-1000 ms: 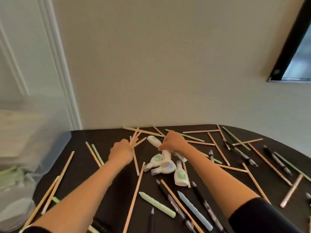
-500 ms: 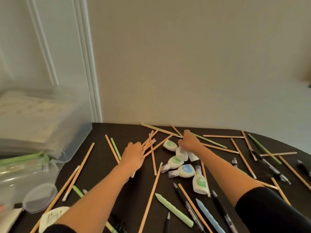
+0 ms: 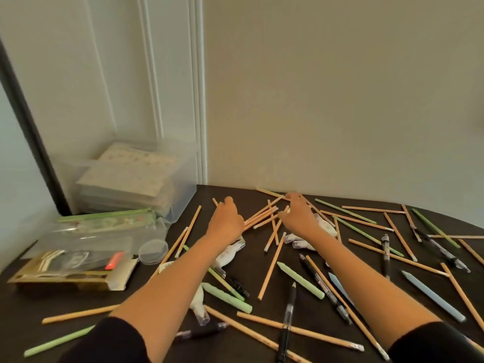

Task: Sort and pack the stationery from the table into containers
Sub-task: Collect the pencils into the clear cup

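Observation:
Wooden pencils, pens, pastel green and blue sticks and white correction-tape dispensers (image 3: pixel 325 225) lie scattered over the dark table (image 3: pixel 78 302). My left hand (image 3: pixel 226 218) grips a fanned bundle of wooden pencils (image 3: pixel 262 214) near the table's far side. Just to the right, my right hand (image 3: pixel 298 216) is stretched forward over the dispensers. Its fingertips touch a pencil (image 3: pixel 271 193) lying by the wall, and its thumb sits at the bundle's tips. Whether it pinches anything is unclear.
A clear plastic box (image 3: pixel 180 189) with paper sheets stands at the far left corner. In front of it lie a clear zip pouch (image 3: pixel 104 231), a small round lid (image 3: pixel 153 251) and a gold-edged package (image 3: pixel 65 271). A black pen (image 3: pixel 288 310) points toward me.
The view has swung left, bringing the box and pouch into sight. My left hand keeps its pencil bundle. My right hand left the dispensers and reached toward the pencil by the wall.

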The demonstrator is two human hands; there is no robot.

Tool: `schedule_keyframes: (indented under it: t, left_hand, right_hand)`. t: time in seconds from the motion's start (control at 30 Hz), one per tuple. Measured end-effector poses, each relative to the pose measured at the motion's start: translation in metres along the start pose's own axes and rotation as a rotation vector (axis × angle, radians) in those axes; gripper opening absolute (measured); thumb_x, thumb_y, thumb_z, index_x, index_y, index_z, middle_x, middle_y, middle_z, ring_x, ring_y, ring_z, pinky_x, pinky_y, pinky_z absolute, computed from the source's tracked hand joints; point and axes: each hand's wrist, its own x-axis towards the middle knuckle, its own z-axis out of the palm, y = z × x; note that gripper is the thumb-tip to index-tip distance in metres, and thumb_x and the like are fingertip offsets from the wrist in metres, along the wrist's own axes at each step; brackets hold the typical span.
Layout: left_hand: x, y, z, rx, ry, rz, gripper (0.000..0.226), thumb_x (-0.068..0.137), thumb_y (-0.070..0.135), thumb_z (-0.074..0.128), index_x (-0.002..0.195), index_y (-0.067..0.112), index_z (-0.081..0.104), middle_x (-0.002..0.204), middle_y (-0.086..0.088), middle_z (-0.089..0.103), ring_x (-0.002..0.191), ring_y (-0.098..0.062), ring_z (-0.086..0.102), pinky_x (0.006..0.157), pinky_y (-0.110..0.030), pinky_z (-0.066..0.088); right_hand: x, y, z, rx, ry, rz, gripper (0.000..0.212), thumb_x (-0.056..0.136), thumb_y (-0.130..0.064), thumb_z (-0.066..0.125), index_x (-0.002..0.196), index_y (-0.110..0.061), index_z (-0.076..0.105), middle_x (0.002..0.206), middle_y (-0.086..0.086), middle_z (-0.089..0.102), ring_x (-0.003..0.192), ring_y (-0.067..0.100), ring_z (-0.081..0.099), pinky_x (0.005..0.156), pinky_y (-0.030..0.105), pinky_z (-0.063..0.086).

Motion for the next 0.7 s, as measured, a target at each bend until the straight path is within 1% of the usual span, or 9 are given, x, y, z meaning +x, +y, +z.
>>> schedule_keyframes:
  t: [0.07,0.13,0.2,0.27,0.37,0.47,0.57,0.63,0.7]
  left_hand:
    - [-0.011,-0.012,-0.017,0.012,0.044,0.02,0.039,0.096,0.009,0.042,0.134,0.005,0.034,0.132,-0.015,0.046,0.12,-0.028,0.047,0.09,-0.033,0.04]
    - [-0.022,-0.033,-0.038,0.025,0.085,0.016,0.038,0.096,0.009,0.041,0.133,0.004,0.035,0.134,-0.014,0.044,0.122,-0.028,0.046,0.094,-0.033,0.039]
    - [-0.028,-0.057,-0.056,0.052,0.097,-0.001,0.036,0.096,0.007,0.04,0.131,0.003,0.04,0.135,-0.015,0.044,0.124,-0.027,0.044,0.096,-0.032,0.038]
    - [-0.033,-0.085,-0.077,0.104,0.122,-0.005,0.031,0.093,0.002,0.04,0.123,0.002,0.05,0.129,-0.016,0.05,0.12,-0.028,0.047,0.093,-0.033,0.039]
    - [-0.035,-0.124,-0.104,0.167,0.173,0.011,0.023,0.09,0.001,0.045,0.108,0.006,0.057,0.115,-0.012,0.055,0.115,-0.029,0.05,0.085,-0.034,0.039]
    - [-0.031,-0.16,-0.119,0.291,0.095,0.015,0.048,0.087,0.016,0.06,0.132,0.011,0.045,0.136,-0.01,0.045,0.126,-0.027,0.042,0.1,-0.037,0.039]
    - [-0.012,-0.184,-0.122,0.469,-0.033,-0.038,0.077,0.084,0.039,0.063,0.146,0.018,0.021,0.151,-0.008,0.026,0.141,-0.028,0.018,0.112,-0.048,0.025]
    - [0.002,-0.192,-0.119,0.49,-0.061,-0.085,0.081,0.084,0.044,0.061,0.147,0.017,0.018,0.152,-0.009,0.025,0.142,-0.03,0.014,0.112,-0.052,0.021]
    - [0.014,-0.194,-0.114,0.453,-0.057,-0.083,0.073,0.083,0.043,0.062,0.141,0.014,0.028,0.145,-0.011,0.035,0.137,-0.03,0.027,0.11,-0.052,0.026]
  right_hand:
    - [-0.014,-0.018,0.01,0.025,-0.019,-0.029,0.047,0.091,-0.008,0.048,0.136,-0.01,0.034,0.135,0.013,0.042,0.108,0.025,0.052,0.087,0.032,0.042]
    - [-0.029,-0.039,0.023,0.027,-0.058,-0.063,0.047,0.091,-0.01,0.049,0.136,-0.01,0.036,0.135,0.014,0.044,0.113,0.026,0.051,0.093,0.033,0.04]
    - [-0.041,-0.055,0.036,0.035,-0.09,-0.08,0.046,0.092,-0.013,0.05,0.135,-0.009,0.036,0.135,0.015,0.044,0.114,0.025,0.051,0.092,0.03,0.038]
    - [-0.053,-0.072,0.051,0.04,-0.117,-0.097,0.044,0.093,-0.014,0.05,0.135,-0.009,0.037,0.136,0.014,0.043,0.116,0.024,0.05,0.088,0.026,0.037]
    - [-0.064,-0.094,0.076,0.065,-0.162,-0.103,0.042,0.093,-0.015,0.05,0.133,-0.01,0.04,0.137,0.012,0.044,0.121,0.025,0.046,0.095,0.03,0.038]
    - [-0.069,-0.115,0.099,0.085,-0.201,-0.105,0.038,0.093,-0.013,0.051,0.131,-0.01,0.044,0.133,0.012,0.048,0.118,0.025,0.05,0.097,0.033,0.042]
    - [-0.068,-0.127,0.112,0.069,-0.223,-0.113,0.035,0.093,-0.01,0.048,0.128,-0.01,0.046,0.13,0.012,0.051,0.116,0.024,0.051,0.095,0.032,0.041]
    - [-0.064,-0.127,0.118,0.064,-0.228,-0.099,0.033,0.093,-0.01,0.048,0.126,-0.01,0.047,0.128,0.012,0.052,0.115,0.024,0.052,0.097,0.033,0.042]
    - [-0.057,-0.125,0.12,0.073,-0.214,-0.079,0.032,0.093,-0.011,0.05,0.124,-0.009,0.048,0.125,0.012,0.053,0.113,0.023,0.053,0.096,0.034,0.044]
